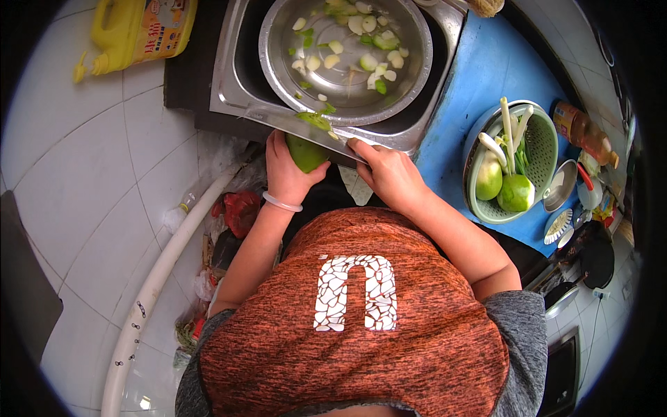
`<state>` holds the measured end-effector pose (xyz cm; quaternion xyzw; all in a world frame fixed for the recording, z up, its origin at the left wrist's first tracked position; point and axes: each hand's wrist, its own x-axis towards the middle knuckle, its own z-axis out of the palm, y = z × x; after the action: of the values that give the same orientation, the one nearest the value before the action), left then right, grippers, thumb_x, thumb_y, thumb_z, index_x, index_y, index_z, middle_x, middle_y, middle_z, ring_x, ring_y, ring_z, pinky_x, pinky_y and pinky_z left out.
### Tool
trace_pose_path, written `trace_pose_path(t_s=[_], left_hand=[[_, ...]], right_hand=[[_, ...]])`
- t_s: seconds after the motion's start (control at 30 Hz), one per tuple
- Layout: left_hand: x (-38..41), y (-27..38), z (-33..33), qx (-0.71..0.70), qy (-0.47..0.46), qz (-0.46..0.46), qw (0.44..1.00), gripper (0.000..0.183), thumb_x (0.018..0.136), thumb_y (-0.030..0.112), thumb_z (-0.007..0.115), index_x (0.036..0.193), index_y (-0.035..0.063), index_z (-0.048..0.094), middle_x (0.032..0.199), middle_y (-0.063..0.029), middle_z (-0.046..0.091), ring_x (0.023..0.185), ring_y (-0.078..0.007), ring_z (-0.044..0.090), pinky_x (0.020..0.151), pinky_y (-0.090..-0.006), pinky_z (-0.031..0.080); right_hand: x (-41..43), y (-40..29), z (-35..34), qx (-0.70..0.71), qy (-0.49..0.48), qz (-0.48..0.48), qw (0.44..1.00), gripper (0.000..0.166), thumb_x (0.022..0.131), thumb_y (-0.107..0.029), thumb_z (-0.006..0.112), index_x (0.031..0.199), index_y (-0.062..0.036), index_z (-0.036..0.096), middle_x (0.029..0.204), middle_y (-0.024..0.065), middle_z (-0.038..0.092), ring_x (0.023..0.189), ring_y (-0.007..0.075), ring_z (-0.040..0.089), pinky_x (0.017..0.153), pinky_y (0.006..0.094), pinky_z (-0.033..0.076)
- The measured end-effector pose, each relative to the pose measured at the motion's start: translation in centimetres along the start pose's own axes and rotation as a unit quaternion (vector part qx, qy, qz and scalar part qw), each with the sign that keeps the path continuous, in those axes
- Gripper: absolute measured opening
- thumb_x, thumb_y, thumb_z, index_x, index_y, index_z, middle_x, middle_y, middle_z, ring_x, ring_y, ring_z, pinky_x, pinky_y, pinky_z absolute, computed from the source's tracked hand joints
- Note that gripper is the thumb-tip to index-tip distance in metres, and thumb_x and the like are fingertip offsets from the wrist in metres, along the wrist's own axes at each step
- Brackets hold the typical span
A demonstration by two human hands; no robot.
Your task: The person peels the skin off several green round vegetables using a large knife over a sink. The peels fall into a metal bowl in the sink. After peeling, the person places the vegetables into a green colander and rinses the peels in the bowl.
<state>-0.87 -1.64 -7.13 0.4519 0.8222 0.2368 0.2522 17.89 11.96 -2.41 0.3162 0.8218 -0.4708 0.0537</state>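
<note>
My left hand (289,174) grips a green radish (306,152) at the near edge of the sink. In my right hand (388,172) is a wide-bladed kitchen knife (292,124), its blade lying across the upper part of the radish. Beyond the blade, a cut green piece with a leafy bit (315,120) shows against the basin's near rim. The steel basin (267,62) sits in the sink and holds water with scattered pale slices and green scraps. How deep the blade is in the radish cannot be told.
Right of the sink (225,88), a green colander (547,151) with radishes and scallions stands on a blue surface (443,151). A bottle (578,127), a metal bowl (563,190) and a small dish lie beyond it. A yellow jug (143,34) is at upper left, and a pale pipe (156,281) runs below.
</note>
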Motion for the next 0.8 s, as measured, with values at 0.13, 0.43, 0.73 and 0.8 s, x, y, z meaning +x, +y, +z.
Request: trace_pose_path(t_s=[0.13,0.43,0.73,0.8], left_hand=[[-0.1,-0.3,0.0,-0.003,-0.006,-0.001,1.000,0.102,0.056,0.023,0.092,0.136,-0.0053,0.038,0.133,-0.0276,0.047,0.123,-0.0456,0.047,0.106,-0.0509,0.042],[0.2,0.1,-0.1,-0.009,0.016,0.025,1.000,0.104,0.056,0.021,0.091,0.141,-0.0038,0.036,0.134,-0.0266,0.048,0.123,-0.0453,0.047,0.107,-0.0503,0.041],[0.1,-0.1,0.0,0.003,0.009,0.030,1.000,0.104,0.057,0.020,0.091,0.142,-0.0028,0.035,0.134,-0.0261,0.047,0.123,-0.0447,0.047,0.106,-0.0500,0.042],[0.1,0.1,0.0,-0.011,0.012,0.022,1.000,0.104,0.057,0.020,0.091,0.142,-0.0023,0.035,0.134,-0.0259,0.048,0.123,-0.0443,0.047,0.106,-0.0498,0.042]], right_hand=[[1.4,-0.4,0.4,0.002,-0.007,0.017,1.000,0.032,0.090,-0.014,0.064,0.120,-0.0119,0.052,0.086,0.0213,0.068,0.079,0.0448,0.067,0.068,0.0544,0.054],[1.1,-0.5,-0.5,0.020,-0.013,0.031,0.999,0.029,0.090,-0.011,0.062,0.117,-0.0080,0.052,0.087,0.0234,0.068,0.083,0.0455,0.066,0.071,0.0550,0.052],[3.3,-0.7,1.3,0.028,0.000,0.032,0.999,0.025,0.089,-0.011,0.060,0.112,-0.0058,0.051,0.083,0.0244,0.068,0.081,0.0475,0.065,0.070,0.0565,0.052],[3.6,-0.7,1.5,0.035,0.030,0.016,0.999,0.025,0.089,-0.010,0.059,0.112,-0.0050,0.051,0.080,0.0245,0.067,0.080,0.0481,0.065,0.070,0.0567,0.051]])
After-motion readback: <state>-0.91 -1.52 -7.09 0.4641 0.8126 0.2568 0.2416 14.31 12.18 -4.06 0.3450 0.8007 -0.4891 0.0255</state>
